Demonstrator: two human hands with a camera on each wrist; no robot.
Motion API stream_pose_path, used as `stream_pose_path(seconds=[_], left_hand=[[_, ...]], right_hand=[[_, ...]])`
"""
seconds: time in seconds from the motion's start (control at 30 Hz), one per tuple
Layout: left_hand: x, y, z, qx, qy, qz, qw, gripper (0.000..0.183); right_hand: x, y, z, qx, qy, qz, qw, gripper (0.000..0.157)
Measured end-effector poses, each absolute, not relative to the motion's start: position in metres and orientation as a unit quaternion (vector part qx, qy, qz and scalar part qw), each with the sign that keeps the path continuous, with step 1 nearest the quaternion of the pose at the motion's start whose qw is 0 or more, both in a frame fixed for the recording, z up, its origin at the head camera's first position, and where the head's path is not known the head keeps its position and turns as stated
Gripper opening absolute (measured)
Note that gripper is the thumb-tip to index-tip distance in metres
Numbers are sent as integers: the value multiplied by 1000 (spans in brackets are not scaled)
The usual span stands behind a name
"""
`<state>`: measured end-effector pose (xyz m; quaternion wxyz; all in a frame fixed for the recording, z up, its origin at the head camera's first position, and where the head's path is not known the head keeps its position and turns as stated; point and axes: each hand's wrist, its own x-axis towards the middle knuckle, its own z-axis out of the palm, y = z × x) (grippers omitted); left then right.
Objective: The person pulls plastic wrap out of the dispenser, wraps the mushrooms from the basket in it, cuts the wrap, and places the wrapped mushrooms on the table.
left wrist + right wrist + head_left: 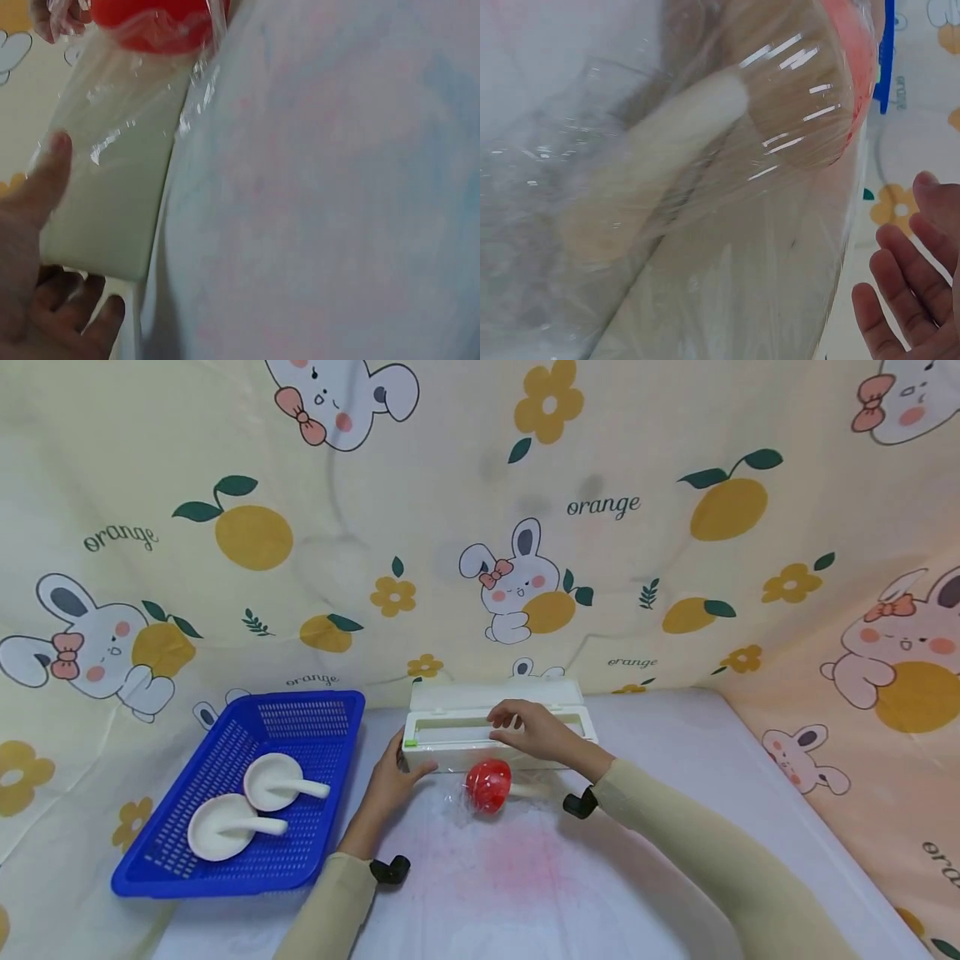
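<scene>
A long white cling film box (480,757) stands with its lid raised at the back of the table. My left hand (393,774) grips its left end, thumb at the front and fingers around the end. My right hand (528,731) hovers over the open top with fingers loosely bent; in the right wrist view the fingers (900,300) are spread apart and nothing shows between them. In front of the box lies a red-capped toy mushroom (489,787) with a pale stem (682,131), wrapped in clear film. Film also lies across the box front (112,180).
At the left a blue plastic basket (333,827) holds two mushroom-shaped pieces (273,781), white undersides and stems up. A printed cloth (450,468) hangs right behind the box. The white table cover (622,893) has a pinkish patch in front of the mushroom.
</scene>
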<state>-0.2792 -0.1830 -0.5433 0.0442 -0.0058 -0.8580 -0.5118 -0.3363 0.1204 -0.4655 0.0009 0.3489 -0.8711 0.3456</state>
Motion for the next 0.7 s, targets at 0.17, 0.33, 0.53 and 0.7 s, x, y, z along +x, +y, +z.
stream_pose_path(seconds=[0.17,0.33,0.53,0.7], left_hand=[[-283,-185,-544,-14,-855,-517,41,108],[-291,-187,-548,-26,-857,-512,42,109],[-300,-190,-548,-32,-858,-512,37,109],[-300,-192,-546,-38,-858,-512,34,110]], right_hand=[[-349,108,-468,354,-862,362,-28,29],[-354,95,-467,363,-854,368,-52,32],[-358,82,-467,379,-845,373,-51,32],[-364,72,-469,383,-844,371,-61,31]])
